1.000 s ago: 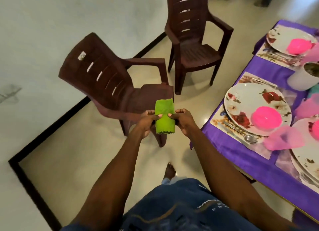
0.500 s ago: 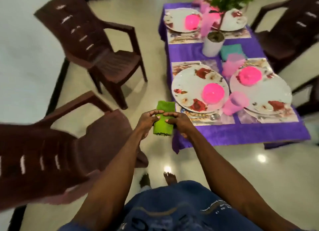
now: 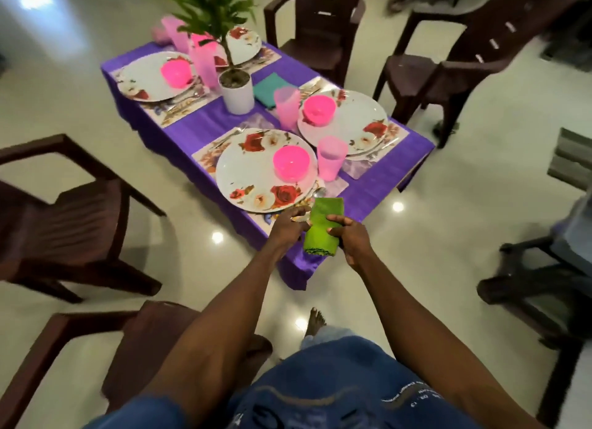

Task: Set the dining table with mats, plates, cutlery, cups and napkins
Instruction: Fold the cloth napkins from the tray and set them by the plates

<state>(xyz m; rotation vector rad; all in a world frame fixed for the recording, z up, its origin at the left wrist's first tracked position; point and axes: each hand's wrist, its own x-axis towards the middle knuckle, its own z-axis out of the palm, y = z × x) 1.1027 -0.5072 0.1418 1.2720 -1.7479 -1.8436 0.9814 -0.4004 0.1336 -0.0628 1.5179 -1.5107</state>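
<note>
Both hands (image 3: 320, 233) hold a folded green napkin (image 3: 323, 228) over the purple-clothed table (image 3: 384, 185).

Person has turned from the chairs twd the table (image 3: 378, 201). Both hands, left hand (image 3: 285, 228) & right hand (image 3: 350, 236), w/ the folded green napkin (image 3: 322, 228) now hang over its near corner, just right of the nearest plate (image 3: 253, 175).

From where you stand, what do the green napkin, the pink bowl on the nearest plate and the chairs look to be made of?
Green napkin: soft woven cloth, matte, folded, with a stitched dark edge. Both hands, left and right, hold it.
Pink bowl: probably plastic; bright, slightly translucent, glossy.
Nearest plate: glossy white with printed roses, ceramic or melamine; cannot tell.
Chair: likely moulded brown plastic, with slotted back.
</note>
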